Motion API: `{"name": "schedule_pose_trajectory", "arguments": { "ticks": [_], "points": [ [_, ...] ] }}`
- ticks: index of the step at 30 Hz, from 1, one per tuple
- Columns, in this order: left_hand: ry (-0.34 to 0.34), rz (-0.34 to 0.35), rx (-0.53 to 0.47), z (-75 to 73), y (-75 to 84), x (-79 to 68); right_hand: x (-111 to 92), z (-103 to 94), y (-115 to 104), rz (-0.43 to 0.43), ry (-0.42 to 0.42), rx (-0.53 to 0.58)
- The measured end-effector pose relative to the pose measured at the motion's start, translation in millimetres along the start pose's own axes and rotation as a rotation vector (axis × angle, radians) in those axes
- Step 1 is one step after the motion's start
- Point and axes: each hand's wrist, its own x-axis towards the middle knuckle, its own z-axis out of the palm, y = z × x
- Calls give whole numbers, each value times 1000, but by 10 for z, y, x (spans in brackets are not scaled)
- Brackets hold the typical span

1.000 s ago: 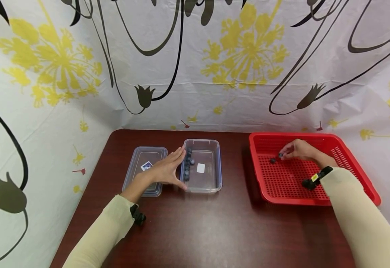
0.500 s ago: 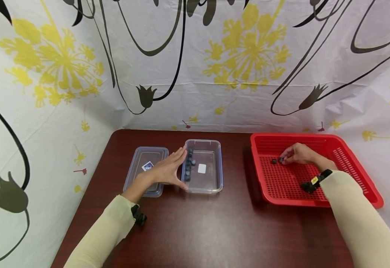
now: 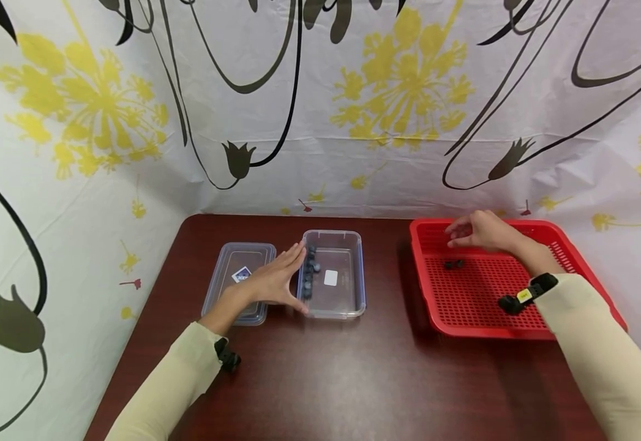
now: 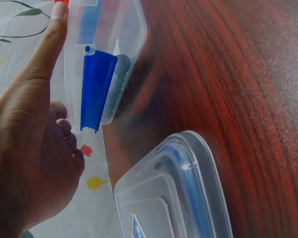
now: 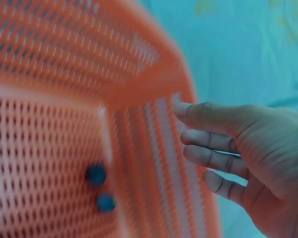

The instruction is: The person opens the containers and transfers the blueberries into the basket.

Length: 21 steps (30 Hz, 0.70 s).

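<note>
Both hands loose-fingered, empty: left hand (image 3: 267, 280) against clear box (image 3: 333, 306) edge; right hand (image 3: 482, 233) above basket (image 3: 518, 331) rim.

Dark reddish-brown wood-grain counter (image 3: 342, 373), its polished surface showing a soft pale sheen from overhead light toward 6 o'clock. A white fabric backdrop (image 3: 320, 165) encloses the counter at 9, 12 and 3 o'clock, creased in faint horizontal folds. The fabric carries large yellow dandelion-like blooms (image 3: 403, 79) at 12 and 10 o'clock, sweeping black stems, and dark tulip-shaped buds (image 3: 237, 158) near the counter's far edge. Small yellow and red sprigs (image 3: 133, 282) dot the cloth at 9 o'clock. Lighting is even and diffuse.
</note>
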Motion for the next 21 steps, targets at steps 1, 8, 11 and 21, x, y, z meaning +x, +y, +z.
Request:
{"name": "schedule_pose_trajectory", "arguments": {
  "ticks": [1, 8, 11, 21],
  "points": [
    [3, 1, -1, -3, 2, -1, 39, -17, -85, -23, 16, -8],
    [6, 8, -9, 6, -13, -2, 335, 42, -683, -182, 55, 17],
    [2, 12, -3, 14, -20, -4, 469, 135, -917, -207, 17, 59],
    [5, 23, 20, 12, -26, 32, 879, 607, -1435, -280, -110, 199]
  ]
}}
